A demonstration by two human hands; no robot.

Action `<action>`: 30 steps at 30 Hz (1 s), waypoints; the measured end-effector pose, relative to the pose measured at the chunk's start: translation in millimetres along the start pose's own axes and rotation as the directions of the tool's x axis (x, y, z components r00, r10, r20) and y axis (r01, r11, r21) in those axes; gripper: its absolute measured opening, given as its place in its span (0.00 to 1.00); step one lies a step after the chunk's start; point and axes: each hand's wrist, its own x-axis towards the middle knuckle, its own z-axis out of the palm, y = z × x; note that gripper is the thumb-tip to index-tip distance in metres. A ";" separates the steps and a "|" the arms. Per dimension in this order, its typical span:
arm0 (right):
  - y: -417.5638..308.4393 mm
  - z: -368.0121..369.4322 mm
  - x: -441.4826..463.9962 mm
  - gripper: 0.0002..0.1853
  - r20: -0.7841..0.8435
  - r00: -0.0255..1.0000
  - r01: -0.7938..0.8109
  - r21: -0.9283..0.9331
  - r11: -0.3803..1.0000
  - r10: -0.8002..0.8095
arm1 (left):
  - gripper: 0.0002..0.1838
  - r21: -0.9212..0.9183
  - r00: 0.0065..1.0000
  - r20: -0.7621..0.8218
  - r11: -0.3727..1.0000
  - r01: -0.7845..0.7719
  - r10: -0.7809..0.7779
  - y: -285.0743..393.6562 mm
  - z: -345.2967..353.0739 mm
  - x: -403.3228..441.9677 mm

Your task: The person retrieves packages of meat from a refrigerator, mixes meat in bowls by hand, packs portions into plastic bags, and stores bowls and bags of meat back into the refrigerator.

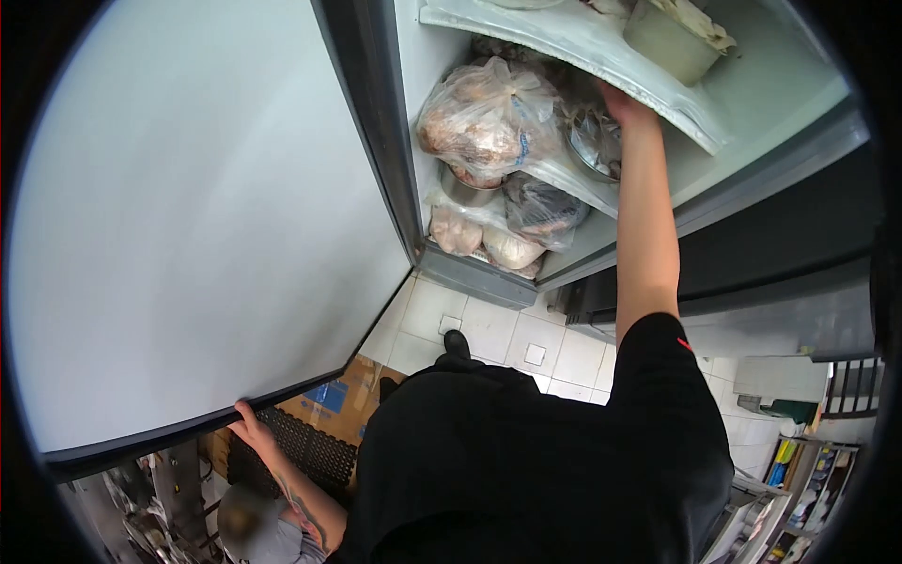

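My left hand (249, 425) grips the outer edge of the wide-open fridge door (207, 216); the fingers wrap over its dark rim. Inside the fridge, my right hand (620, 101) reaches in under a white upper shelf (573, 52). Its fingers are mostly hidden by that shelf. Just below and left of it sits a round metal bowl (592, 141) with plastic film or bag over it. Farther left lies a large clear bag of pale pinkish food (489, 117), resting above a metal pot (468, 188).
Lower down are a dark-filled bag (545, 209) and pale bags (458, 230). A pale tub (676, 39) stands on the upper shelf. White floor tiles (489, 320), cardboard (352, 399) and a black mat (291, 446) lie below. Another person (254, 526) is at lower left.
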 end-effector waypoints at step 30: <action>-146.9 136.9 -316.2 0.22 0.231 0.942 0.313 -0.866 0.390 -0.243 | 0.41 -0.097 0.990 -0.014 0.985 -0.142 0.142 -2.4 17.7 15.1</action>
